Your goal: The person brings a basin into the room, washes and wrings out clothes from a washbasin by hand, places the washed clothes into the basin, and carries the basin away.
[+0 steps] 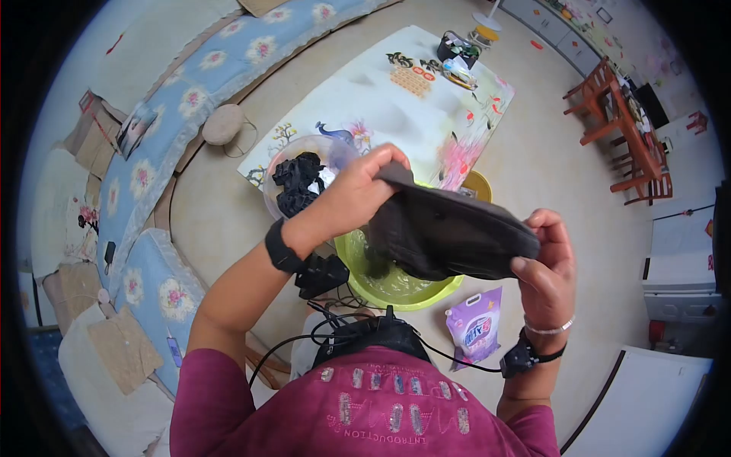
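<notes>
A dark cap (449, 228) is stretched between my two hands, above a yellow-green basin (415, 295) with water in it. My left hand (362, 186) pinches the cap's upper left edge. At the right end, my right hand (550, 263) grips its rim between thumb and fingers. Left of the cap, a clear basin (272, 199) holds black cloth (298, 183) and something white. A purple detergent bag (475, 327) lies on the floor below my right hand's side of the basin.
A floral-covered table (365, 99) stands ahead, with a dark container (458, 50) at its far end. A blue floral sofa (145, 175) and a round stool (223, 125) are on the left. Wooden chairs (598, 84) stand at the right. Black cables (320, 327) hang near my chest.
</notes>
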### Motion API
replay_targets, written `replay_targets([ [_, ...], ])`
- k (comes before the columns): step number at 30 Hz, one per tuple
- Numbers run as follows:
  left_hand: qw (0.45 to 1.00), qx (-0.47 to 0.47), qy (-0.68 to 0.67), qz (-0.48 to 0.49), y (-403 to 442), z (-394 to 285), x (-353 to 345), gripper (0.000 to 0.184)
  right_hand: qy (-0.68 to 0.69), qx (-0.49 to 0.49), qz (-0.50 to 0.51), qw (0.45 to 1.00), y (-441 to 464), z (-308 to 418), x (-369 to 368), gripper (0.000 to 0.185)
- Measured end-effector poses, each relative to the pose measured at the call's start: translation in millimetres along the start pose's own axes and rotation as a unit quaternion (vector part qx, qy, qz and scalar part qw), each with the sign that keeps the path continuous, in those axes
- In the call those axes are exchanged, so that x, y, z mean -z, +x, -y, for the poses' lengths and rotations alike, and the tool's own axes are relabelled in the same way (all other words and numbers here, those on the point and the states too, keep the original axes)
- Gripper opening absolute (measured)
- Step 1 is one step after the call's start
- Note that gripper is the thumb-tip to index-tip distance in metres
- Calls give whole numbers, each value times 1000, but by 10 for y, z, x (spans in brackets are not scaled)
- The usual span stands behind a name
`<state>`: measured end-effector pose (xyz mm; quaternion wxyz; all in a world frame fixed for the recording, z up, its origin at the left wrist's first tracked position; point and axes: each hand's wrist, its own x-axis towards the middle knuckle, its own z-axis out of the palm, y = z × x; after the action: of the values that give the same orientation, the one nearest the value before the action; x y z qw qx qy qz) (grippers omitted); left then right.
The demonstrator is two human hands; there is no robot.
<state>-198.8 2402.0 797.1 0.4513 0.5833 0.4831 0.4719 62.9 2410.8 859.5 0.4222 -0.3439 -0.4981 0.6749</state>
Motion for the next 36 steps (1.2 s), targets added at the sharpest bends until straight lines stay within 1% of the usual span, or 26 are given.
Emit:
replay_targets([
  [1, 1000, -13, -25, -9, 10, -127, 11, 10, 1, -2, -5, 1000, -39, 71, -44, 37],
  [2, 998, -27, -50, -19, 24, -172, 12, 11, -27, 28, -16, 999, -71, 123, -88, 41],
  [4, 999, -25, -41, -16, 75, -109, 12, 13, -81, 65, -47, 993, -89, 103, -206, 45],
  [6, 999, -21, -31, -12, 110, 58, 3, 15, -261, 95, -16, 961, 26, -192, -35, 32],
  [7, 999, 33, -25, 10, 122, 258, -15, 19, -369, 96, -2, 924, 81, -405, 83, 27],
  [8, 995, 87, -19, 33, 132, 489, -33, 22, -384, 103, 6, 918, 144, -685, 169, 25],
  [10, 986, 130, 101, 38, 75, 1078, -93, 25, -414, 101, 18, 904, 235, -1338, 336, 25],
  [11, 979, 125, 153, 40, 27, 1442, -135, 27, -431, 93, 21, 897, 256, -1680, 423, 26],
  [12, 965, 181, 180, 57, -31, 1572, -198, 27, -455, 113, 46, 882, 267, -2023, 514, 29],
  [13, 941, 158, 286, 83, -169, 2203, -257, 32, -478, 133, 70, 865, 267, -2372, 600, 31],
  [15, 919, 223, 312, 93, -341, 2599, -473, 46, -522, 120, 122, 836, 236, -3096, 725, 32],
  [16, 917, 225, 313, 100, -380, 2647, -564, 46, -593, 88, 137, 789, 187, -3245, 670, 31],
  [17, 873, 230, 404, 150, -409, 2676, -665, 53, -627, 64, 166, 758, 150, -3420, 662, 34],
  [18, 817, 231, 490, 198, -422, 2732, -762, 60, -656, 41, 186, 730, 113, -3638, 673, 44],
  [19, 814, 232, 491, 206, -424, 2822, -855, 60, -683, 17, 205, 701, 116, -3779, 666, 54],
  [20, 780, 259, 513, 248, -424, 2919, -947, 62, -679, 11, 201, 706, 123, -3909, 690, 54],
  [22, 703, 308, 551, 328, -381, 3108, -1071, 69, -664, -150, 250, 688, 183, -4050, 696, 69],
  [23, 699, 307, 551, 337, -367, 3217, -1107, 69, -660, -157, 248, 692, 217, -4131, 711, 69],
  [25, 682, 375, 527, 342, -355, 3345, -1179, 69, -670, -200, 293, 652, 298, -4223, 742, 75],
  [26, 680, 394, 513, 345, -349, 3400, -1204, 68, -666, -207, 296, 652, 305, -4332, 770, 75],
  [28, 667, 411, 504, 364, -329, 3604, -1252, 69, -690, -211, 298, 625, 339, -4563, 812, 73],
  [30, 653, 427, 497, 379, -307, 3760, -1262, 69, -678, -241, 305, 624, 381, -4708, 832, 70],
  [32, 645, 423, 499, 396, -288, 3876, -1266, 60, -667, -271, 313, 620, 437, -4785, 840, 67],
  [34, 642, 413, 500, 409, -200, 3881, -1235, 62, -668, -329, 365, 559, 543, -4729, 799, 60],
  [35, 641, 402, 503, 418, -159, 3899, -1223, 65, -667, -332, 365, 558, 564, -4757, 797, 60],
  [36, 641, 402, 500, 421, -157, 3991, -1222, 65, -647, -333, 330, 601, 579, -4786, 795, 56],
])
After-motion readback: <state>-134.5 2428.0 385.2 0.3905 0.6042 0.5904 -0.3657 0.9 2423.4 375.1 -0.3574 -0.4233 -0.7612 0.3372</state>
